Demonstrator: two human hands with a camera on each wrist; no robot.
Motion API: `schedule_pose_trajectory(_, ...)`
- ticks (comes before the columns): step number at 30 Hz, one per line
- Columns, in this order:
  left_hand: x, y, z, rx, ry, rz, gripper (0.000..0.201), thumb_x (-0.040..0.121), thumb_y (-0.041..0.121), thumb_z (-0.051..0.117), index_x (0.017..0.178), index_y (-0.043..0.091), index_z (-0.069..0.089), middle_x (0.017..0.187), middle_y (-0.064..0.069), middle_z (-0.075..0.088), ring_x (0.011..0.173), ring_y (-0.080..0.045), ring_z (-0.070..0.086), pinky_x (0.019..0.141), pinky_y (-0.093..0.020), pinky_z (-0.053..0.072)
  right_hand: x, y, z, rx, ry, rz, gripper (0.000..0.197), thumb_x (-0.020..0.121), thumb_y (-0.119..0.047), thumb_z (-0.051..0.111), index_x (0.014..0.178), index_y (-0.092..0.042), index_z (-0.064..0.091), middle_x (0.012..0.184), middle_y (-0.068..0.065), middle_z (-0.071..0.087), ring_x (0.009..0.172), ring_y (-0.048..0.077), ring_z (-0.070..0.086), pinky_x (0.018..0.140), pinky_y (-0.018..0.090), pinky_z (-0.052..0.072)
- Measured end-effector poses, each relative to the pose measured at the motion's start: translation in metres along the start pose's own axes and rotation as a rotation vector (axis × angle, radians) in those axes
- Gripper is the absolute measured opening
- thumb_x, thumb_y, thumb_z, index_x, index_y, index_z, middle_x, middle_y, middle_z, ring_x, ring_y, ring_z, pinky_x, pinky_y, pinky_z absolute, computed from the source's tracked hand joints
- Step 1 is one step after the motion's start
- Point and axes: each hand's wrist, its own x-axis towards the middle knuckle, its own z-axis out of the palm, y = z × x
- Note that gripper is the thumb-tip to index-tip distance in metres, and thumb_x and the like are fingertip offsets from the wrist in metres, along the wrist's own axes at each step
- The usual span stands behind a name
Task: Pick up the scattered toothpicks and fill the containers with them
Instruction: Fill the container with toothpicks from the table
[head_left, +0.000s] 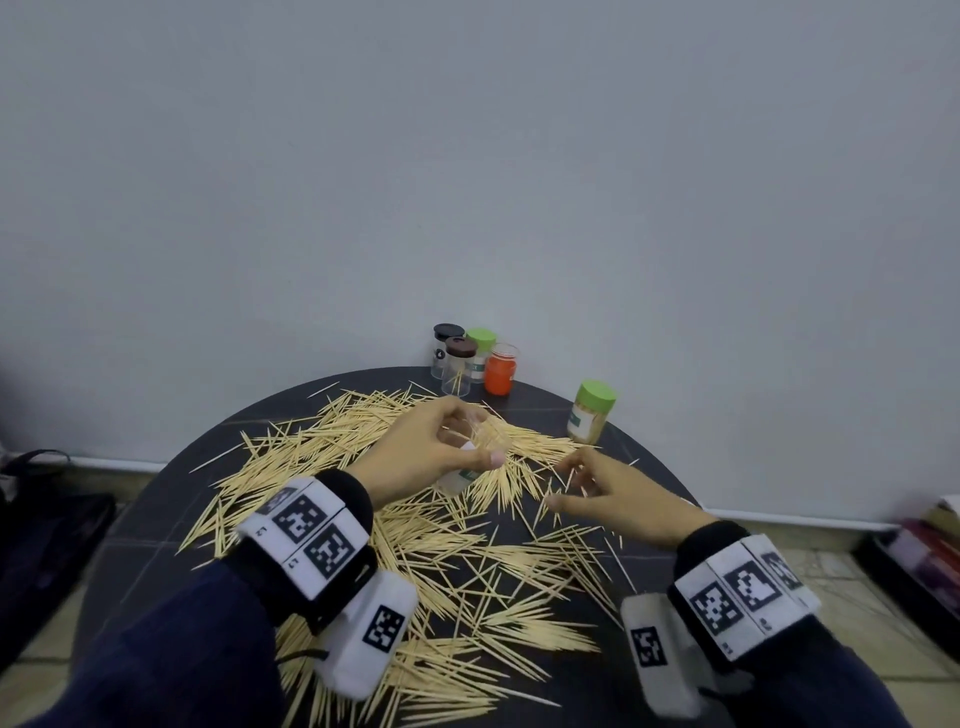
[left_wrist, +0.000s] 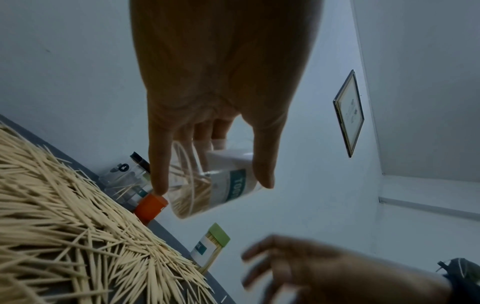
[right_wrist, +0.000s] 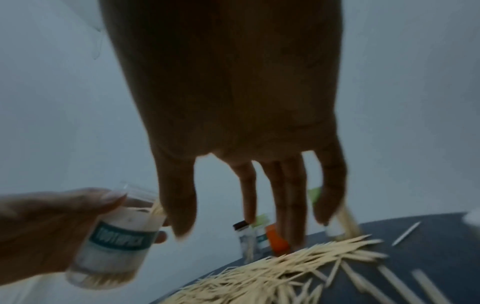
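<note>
toothpicks partly fill the clear container the left hand grips.

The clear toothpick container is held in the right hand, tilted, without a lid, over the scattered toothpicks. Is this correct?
Not quite: the left hand holds the clear container, as the head view shows. The rest stands: it is tilted, lidless, above the scattered toothpicks.

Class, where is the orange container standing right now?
In the head view, the orange container stands at the table's far edge, rightmost in the cluster of jars by the wall.
</note>
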Motion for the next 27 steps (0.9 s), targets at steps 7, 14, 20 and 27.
schedule_pose_trajectory(7, -0.001, 0.005, 0.002, 0.006, -0.025, 0.005, 0.053, 0.076, 0.029, 0.073, 0.123, 0.016, 0.052, 0.118, 0.002, 0.056, 0.106, -0.013, 0.056, 0.072, -0.016, 0.046, -0.028, 0.039, -0.003, -0.364, -0.163, 0.363, 0.058, 0.081, -0.029, 0.070, 0.128, -0.014, 0.039, 0.129, 0.007, 0.050, 0.108, 0.020, 0.052, 0.090, 0.030, 0.044)
schedule_pose_trajectory(14, -0.003, 0.007, 0.002, 0.033, -0.046, 0.006, 0.056, 0.076, 0.031, 0.073, 0.125, 0.016, 0.052, 0.120, -0.001, 0.058, 0.107, -0.015, 0.058, 0.082, -0.028, 0.051, -0.029, 0.053, 0.008, -0.405, -0.224, 0.407, 0.029, 0.081, -0.026, 0.069, 0.097, -0.022, 0.045, 0.111, 0.002, 0.053, 0.103, 0.018, 0.053, 0.083, 0.026, 0.045)
schedule_pose_trajectory(20, -0.004, 0.006, 0.000, 0.027, -0.050, 0.005, 0.056, 0.074, 0.032, 0.075, 0.122, 0.015, 0.053, 0.119, -0.003, 0.059, 0.106, -0.017, 0.059, 0.088, -0.035, 0.052, -0.007, 0.037, 0.018, -0.399, -0.157, 0.241, 0.017, 0.081, -0.022, 0.071, 0.081, -0.026, 0.054, 0.115, 0.003, 0.062, 0.106, 0.017, 0.058, 0.086, 0.024, 0.047)
schedule_pose_trajectory(27, -0.001, 0.003, -0.006, 0.024, -0.034, 0.003, 0.038, 0.072, 0.035, 0.076, 0.100, 0.023, 0.054, 0.126, 0.000, 0.056, 0.109, -0.016, 0.057, 0.090, -0.037, 0.050, 0.024, 0.014, 0.030, -0.333, -0.161, 0.095, 0.031, 0.082, -0.013, 0.069, 0.111, -0.012, 0.060, 0.116, 0.006, 0.059, 0.093, 0.012, 0.053, 0.085, 0.022, 0.046)
